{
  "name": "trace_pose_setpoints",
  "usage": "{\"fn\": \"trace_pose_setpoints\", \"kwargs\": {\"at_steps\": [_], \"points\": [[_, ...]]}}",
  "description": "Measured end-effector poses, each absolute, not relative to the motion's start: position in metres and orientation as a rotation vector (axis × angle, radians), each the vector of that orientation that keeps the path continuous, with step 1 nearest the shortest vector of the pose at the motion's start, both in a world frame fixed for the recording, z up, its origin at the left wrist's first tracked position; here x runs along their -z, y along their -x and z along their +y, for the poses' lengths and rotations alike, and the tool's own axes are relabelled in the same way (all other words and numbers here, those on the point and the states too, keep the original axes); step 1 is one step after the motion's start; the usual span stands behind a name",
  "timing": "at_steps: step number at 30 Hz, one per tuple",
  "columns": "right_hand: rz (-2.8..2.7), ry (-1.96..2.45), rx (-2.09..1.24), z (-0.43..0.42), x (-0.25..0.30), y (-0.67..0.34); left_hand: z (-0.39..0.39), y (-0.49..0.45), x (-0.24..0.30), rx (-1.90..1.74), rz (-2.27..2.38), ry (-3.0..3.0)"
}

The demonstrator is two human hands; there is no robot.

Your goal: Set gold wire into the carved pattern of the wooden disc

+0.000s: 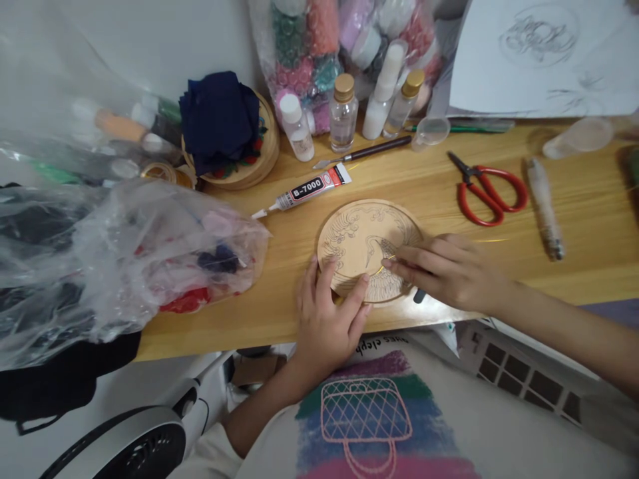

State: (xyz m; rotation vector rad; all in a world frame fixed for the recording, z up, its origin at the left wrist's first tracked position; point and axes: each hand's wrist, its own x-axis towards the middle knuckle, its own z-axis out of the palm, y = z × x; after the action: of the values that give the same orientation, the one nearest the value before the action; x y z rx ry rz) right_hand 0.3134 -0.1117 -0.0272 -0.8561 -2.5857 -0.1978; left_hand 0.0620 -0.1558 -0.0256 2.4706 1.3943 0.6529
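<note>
A round wooden disc with a line drawing of a crane lies on the wooden table near its front edge. My left hand rests on the disc's near-left rim, fingers spread over the edge. My right hand lies over the disc's right side with its fingertips pinched together on a thin gold wire-like strand against the drawing; a dark tool end shows under the palm.
Red scissors, a B-7000 glue tube, a thin brush, small bottles, a stack of discs under dark cloth, plastic bags of material, sketch papers, a fan below.
</note>
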Motion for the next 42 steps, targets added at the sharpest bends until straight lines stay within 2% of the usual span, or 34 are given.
{"fn": "trace_pose_setpoints", "kwargs": {"at_steps": [9, 24, 31, 35, 42], "points": [[-2.544, 0.936, 0.190, -0.120, 0.029, -0.310, -0.152, -0.064, 0.023, -0.701, 1.399, -2.431], [-2.404, 1.359, 0.159, -0.165, 0.023, -0.274, -0.083, -0.020, 0.013, -0.321, 0.822, -2.672], [-2.335, 1.411, 0.122, -0.169, 0.027, -0.269, -0.071, -0.017, 0.014, -0.346, 0.696, -2.692], [-2.329, 1.410, 0.119, -0.169, 0.026, -0.270, -0.077, -0.019, 0.008, -0.362, 0.743, -2.591], [-2.290, 1.399, 0.103, -0.169, 0.028, -0.268, -0.121, -0.047, 0.008, -0.475, 1.134, -2.617]]}}
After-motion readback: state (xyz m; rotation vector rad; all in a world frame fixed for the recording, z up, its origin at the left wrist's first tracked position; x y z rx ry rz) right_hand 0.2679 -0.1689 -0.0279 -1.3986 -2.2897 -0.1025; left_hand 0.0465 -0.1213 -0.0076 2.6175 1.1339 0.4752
